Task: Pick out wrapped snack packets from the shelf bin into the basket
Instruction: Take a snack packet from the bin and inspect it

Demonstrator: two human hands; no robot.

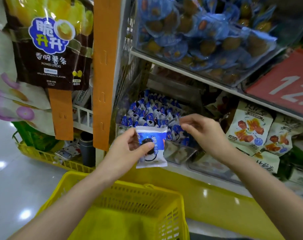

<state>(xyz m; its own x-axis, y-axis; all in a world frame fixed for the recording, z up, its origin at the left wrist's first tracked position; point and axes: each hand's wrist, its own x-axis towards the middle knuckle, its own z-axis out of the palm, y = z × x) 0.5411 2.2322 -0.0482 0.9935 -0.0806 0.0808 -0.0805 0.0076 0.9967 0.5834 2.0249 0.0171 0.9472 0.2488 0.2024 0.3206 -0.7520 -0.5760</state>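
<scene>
My left hand (pixel 130 144) grips a blue-and-white wrapped snack packet (pixel 154 153) with a dark cookie picture, thumb across its front, held upright above the yellow basket (pixel 123 201). Behind it a clear shelf bin (pixel 180 151) holds a heap of several matching blue-and-white packets (pixel 150 113). My right hand (pixel 202 132) hovers over the bin's right part, fingers spread and curled, nothing in it. The basket sits low in front of the shelf and its inside looks bare.
An upper clear bin (pixel 199 40) holds blue-wrapped round snacks. White-and-orange snack bags (pixel 249 129) lie right of the bin, below a red price sign (pixel 289 84). An orange hanging strip (pixel 104 71) and potato-stick bags (pixel 50 44) hang left. Another yellow basket (pixel 48 156) stands on the floor at left.
</scene>
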